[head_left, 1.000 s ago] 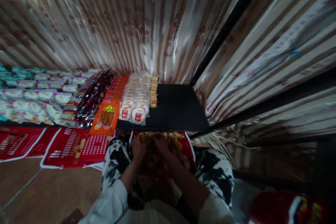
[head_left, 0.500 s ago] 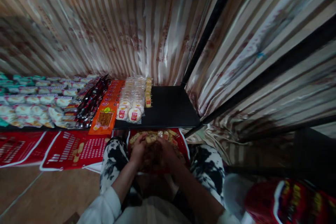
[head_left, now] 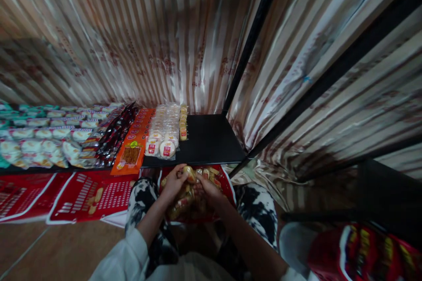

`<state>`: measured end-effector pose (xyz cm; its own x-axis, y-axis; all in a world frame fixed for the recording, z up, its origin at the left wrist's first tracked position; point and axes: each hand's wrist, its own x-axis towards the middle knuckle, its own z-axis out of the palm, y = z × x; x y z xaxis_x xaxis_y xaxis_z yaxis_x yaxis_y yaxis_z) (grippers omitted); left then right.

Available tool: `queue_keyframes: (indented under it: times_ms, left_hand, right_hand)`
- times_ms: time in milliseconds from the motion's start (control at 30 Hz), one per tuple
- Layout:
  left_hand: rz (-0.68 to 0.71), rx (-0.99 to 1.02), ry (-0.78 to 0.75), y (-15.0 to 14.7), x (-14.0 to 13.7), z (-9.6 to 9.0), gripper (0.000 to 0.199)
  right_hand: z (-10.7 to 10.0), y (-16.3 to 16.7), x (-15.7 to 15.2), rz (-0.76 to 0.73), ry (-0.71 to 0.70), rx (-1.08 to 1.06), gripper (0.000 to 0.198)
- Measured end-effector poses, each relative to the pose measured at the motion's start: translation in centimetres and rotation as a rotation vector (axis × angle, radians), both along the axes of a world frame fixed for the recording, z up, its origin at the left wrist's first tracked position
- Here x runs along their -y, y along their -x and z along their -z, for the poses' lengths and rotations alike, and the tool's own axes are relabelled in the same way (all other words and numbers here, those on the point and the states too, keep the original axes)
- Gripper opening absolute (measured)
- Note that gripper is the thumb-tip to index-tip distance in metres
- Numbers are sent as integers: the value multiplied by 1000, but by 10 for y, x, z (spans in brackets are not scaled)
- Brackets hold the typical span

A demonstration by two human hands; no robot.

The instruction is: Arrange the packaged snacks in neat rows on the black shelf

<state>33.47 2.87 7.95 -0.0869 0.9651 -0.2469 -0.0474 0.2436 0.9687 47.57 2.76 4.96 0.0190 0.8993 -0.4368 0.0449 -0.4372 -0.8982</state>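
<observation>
Between my knees sits a red bag (head_left: 231, 189) with a white edge, full of small yellowish wrapped snacks (head_left: 184, 204). Over its far side, my left hand (head_left: 175, 182) pinches one wrapped snack (head_left: 189, 174) between thumb and fingers. From the other side, my right hand (head_left: 209, 189) has its bent fingers against the same pack. Just beyond, on a black shelf (head_left: 211, 140), a short row of yellow wrapped snacks (head_left: 183, 129) stands beside rows of round white packaged crackers (head_left: 167, 148).
Left along the shelf are an orange snack bag (head_left: 132, 151), dark red packets (head_left: 115, 134) and white-and-green packs (head_left: 49, 134). Red printed bags (head_left: 92, 195) hang below its front edge. Black posts (head_left: 245, 48) and a striped curtain (head_left: 148, 30) stand behind. Another red bag (head_left: 325, 252) lies at lower right.
The view has shifted slightly, so the shelf sits a little lower and further left. Between my hands, the wrapped snack shows more clearly, raised above the others.
</observation>
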Motion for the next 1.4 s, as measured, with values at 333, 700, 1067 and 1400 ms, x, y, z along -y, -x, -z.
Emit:
queue_keyframes:
  times_ms: [333,700,1067,1400]
  left_hand:
    - [-46,1,-42,-4,-27,-8,34]
    - [-120,-226,-195,-18,-51,-2,44]
    - [-192,-303,-300,-33,-87,40,38]
    - [-158,-229,-254,-34,-102,44,49]
  right_hand:
    - [-26,-7,-15,-133,-485,476,35]
    - [-15,2,-75,-88,-564,457,29]
    - [-8,28,-145,-76,-575,687,32]
    - [5,37,-161,-86,-604,706,39]
